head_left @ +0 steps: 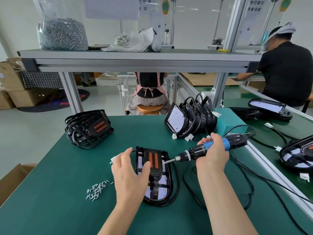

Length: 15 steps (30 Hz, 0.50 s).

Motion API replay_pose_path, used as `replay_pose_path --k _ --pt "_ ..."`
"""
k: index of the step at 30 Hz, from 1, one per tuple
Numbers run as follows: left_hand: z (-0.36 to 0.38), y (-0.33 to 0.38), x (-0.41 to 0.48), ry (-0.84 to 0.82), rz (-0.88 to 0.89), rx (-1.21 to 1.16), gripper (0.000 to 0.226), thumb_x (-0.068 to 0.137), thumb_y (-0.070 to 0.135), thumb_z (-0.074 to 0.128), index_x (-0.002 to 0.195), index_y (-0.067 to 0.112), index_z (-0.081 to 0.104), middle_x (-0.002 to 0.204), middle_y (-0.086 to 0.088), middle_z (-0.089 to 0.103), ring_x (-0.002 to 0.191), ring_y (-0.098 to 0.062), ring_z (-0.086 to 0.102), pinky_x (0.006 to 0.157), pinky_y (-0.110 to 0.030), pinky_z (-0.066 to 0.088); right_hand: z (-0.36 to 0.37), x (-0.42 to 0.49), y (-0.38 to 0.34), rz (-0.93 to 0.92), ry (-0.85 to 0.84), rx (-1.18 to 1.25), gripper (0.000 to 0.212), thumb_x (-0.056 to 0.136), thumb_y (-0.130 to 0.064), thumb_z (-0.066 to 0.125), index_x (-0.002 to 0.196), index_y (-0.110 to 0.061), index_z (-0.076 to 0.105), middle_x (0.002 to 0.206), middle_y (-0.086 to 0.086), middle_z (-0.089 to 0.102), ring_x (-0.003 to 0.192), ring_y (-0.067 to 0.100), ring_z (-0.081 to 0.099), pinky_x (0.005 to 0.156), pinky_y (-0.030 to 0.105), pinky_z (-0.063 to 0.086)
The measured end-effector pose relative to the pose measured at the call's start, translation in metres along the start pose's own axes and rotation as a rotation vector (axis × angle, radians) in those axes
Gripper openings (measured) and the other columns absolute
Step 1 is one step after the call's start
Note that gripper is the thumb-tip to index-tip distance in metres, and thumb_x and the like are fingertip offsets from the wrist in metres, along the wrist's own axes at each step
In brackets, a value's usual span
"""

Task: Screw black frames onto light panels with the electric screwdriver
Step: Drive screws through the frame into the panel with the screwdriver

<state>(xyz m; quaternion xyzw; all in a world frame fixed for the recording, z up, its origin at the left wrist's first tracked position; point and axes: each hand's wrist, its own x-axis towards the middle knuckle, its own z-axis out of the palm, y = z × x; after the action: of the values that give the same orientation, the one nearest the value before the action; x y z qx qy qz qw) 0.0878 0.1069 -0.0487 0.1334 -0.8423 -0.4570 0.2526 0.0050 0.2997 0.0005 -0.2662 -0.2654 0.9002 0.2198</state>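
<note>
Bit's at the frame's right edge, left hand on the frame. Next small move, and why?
Probably press the electric screwdriver in and drive there. Its bit tip already sits at the right edge of the black frame, the right hand grips the tool, and the left hand steadies the frame.

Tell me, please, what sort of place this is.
Probably a factory lamp-assembly line: a clear plastic bag of bulk metal screws, a stack of black plastic frames, and a blue-and-black electric screwdriver.

Bright, even indoor light, soft shadows, wide-angle bending at edges
</note>
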Motion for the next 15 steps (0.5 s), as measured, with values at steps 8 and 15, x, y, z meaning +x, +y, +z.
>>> replay_pose_path --k 8,15 --pt "0.007 -0.002 0.027 -0.404 -0.464 -0.152 0.068 0.064 0.050 0.079 0.115 0.013 0.055 0.111 -0.002 0.068 0.102 -0.021 0.065 0.094 -0.043 0.053 0.044 0.002 -0.002 -0.342 -0.194 -0.069 0.021 0.085 -0.004 0.068 0.093 -0.014 0.052 0.066 0.002 0.058 0.051 0.016 0.055 0.055 0.030 0.052" --pt "0.011 -0.012 0.030 -0.426 -0.504 -0.261 0.052 0.068 0.037 0.084 0.109 0.021 0.058 0.103 0.003 0.074 0.096 -0.018 0.069 0.086 -0.039 0.055 0.067 0.013 0.025 -0.506 -0.333 -0.291 0.019 0.080 -0.012 0.068 0.090 -0.018 0.053 0.063 -0.009 0.062 0.048 0.014 0.062 0.052 0.029 0.052"
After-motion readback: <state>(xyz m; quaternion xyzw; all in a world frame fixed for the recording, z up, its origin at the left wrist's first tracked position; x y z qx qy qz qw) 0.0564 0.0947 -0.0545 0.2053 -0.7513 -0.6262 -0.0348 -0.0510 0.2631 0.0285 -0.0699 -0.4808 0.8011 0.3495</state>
